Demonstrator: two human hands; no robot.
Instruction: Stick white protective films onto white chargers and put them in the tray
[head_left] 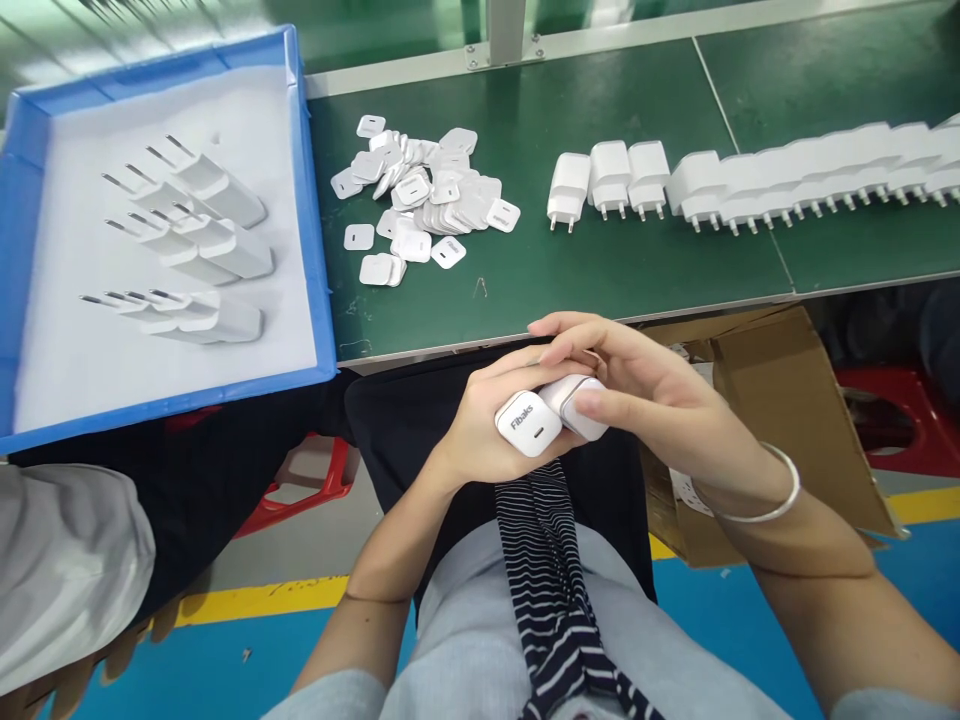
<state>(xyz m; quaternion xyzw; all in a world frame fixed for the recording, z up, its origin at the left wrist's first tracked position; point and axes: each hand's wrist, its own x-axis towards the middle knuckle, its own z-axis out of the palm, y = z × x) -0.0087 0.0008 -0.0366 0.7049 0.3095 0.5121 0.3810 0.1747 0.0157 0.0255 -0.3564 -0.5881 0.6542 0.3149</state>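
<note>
My left hand (480, 415) is wrapped round a white charger (529, 424), whose end face shows the print "Fibaks" and a small port slot. Beside it, touching, sits a second white charger (570, 405), gripped by my right hand (660, 395) with the thumb on its end face. A thin dark line runs round that second charger near its end. The fingers hide the rest of both bodies. On the green bench ahead lies a loose pile of white end caps (465, 200), some with slots and print showing.
To the left, a blue tray (319, 250) lined with white holds several chargers, pins up-left. A row of white chargers (795, 180) without visible caps runs along the bench (615, 270) at right. An open cardboard box (795, 400) stands below the bench edge. Another person's sleeve (67, 560) is at lower left.
</note>
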